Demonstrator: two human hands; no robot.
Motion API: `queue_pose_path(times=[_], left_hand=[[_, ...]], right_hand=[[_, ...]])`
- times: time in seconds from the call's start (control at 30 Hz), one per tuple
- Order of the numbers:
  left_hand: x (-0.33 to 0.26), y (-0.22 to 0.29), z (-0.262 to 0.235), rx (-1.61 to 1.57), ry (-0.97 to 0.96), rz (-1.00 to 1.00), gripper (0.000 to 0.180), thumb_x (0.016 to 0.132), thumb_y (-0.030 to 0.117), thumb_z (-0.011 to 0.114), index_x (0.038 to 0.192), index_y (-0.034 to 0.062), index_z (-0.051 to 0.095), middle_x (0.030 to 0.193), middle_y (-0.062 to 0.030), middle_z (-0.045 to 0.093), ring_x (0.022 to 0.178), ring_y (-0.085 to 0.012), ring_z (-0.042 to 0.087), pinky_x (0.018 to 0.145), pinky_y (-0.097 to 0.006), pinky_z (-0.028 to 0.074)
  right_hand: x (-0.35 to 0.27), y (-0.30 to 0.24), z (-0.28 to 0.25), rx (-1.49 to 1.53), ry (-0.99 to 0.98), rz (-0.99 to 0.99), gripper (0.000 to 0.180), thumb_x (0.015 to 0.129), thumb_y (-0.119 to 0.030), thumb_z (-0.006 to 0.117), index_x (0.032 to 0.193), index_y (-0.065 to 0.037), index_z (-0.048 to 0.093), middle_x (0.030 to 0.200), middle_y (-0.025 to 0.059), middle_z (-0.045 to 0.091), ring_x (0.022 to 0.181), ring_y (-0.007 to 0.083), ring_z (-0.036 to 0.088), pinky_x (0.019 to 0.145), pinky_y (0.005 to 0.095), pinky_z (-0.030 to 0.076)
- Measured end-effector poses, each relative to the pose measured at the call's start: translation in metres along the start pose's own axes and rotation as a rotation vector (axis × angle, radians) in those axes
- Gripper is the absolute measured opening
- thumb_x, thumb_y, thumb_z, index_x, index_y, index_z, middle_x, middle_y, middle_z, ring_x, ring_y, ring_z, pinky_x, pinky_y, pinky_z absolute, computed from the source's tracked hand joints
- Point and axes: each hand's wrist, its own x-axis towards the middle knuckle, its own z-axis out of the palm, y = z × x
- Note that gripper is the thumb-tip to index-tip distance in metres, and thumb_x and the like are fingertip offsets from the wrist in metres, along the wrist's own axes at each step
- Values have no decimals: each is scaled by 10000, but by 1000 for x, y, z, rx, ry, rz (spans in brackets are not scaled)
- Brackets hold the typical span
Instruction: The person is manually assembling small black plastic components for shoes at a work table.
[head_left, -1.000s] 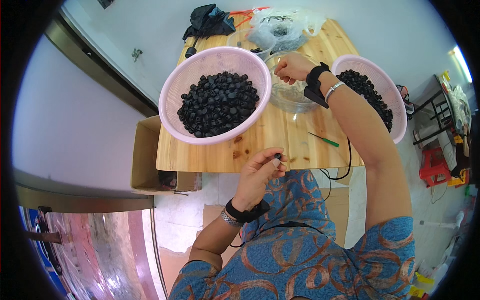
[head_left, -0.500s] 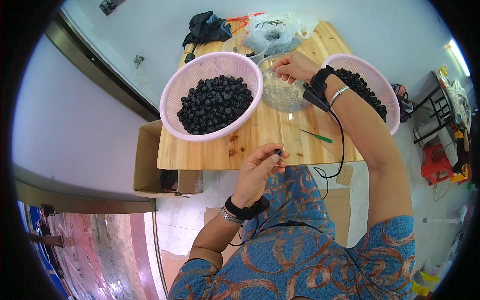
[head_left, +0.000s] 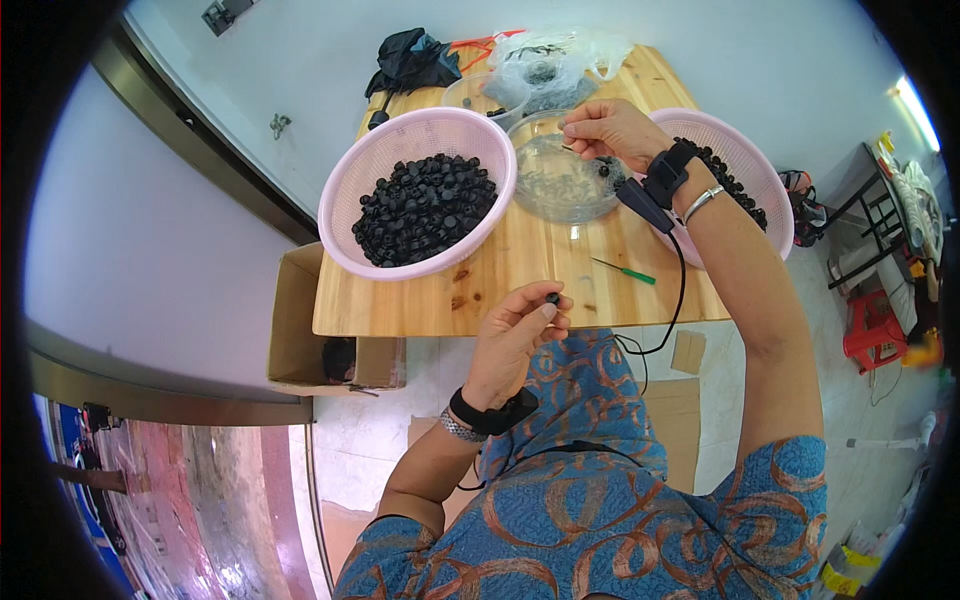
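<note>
My left hand (head_left: 512, 335), at the table's near edge, is closed with a small black round plastic piece (head_left: 552, 298) pinched between thumb and fingers. Above a clear round plastic tub (head_left: 545, 207) my right hand (head_left: 612, 132) is closed in a pinch. A tiny thin sliver shows at its fingertips, too small to name. Many small pale pieces lie in the tub, and a black round piece (head_left: 603, 170) shows at its right side. To the left, a pink basket (head_left: 340, 215) holds a heap of black round pieces (head_left: 425, 210).
A second pink basket (head_left: 775, 190) with black pieces stands at the right, partly behind my right forearm. A green-handled screwdriver (head_left: 638, 275) lies on the wooden table (head_left: 400, 305). Behind are another clear tub (head_left: 465, 88), plastic bags (head_left: 560, 65) and a black bundle (head_left: 415, 58). A cable hangs from my right wrist.
My right hand has moved slightly to the right over the tub, its fingertips now pinched round a tiny sliver. The left hand keeps the black piece, almost unmoved.
</note>
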Motion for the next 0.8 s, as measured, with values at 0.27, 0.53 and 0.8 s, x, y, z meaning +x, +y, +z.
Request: queue_pose_path(times=[0.27, 0.53, 0.8], left_hand=[[1, -4, 2, 21, 37, -5, 241, 884, 26, 483, 1117, 8, 540, 979, -97, 592, 793, -128, 570, 710, -238, 491], [-6, -6, 1, 3, 61, 39, 245, 881, 28, 488, 1119, 6, 540, 976, -86, 596, 803, -124, 578, 697, -230, 493], [-15, -9, -3, -2, 44, 35, 247, 893, 43, 488, 1133, 12, 536, 989, -75, 604, 812, -104, 582, 709, -223, 498]], right_hand=[[-3, -2, 2, -249, 4, -37, 147, 772, -129, 675, 844, -33, 589, 705, 8, 575, 620, 69, 543, 565, 193, 463], [-6, 5, 5, -302, 67, -26, 120, 774, -129, 660, 804, -30, 598, 697, -3, 560, 607, 70, 514, 570, 199, 454], [-5, 4, 7, -411, 75, -9, 83, 736, -83, 660, 751, -39, 591, 647, -12, 539, 554, 62, 492, 517, 202, 429]])
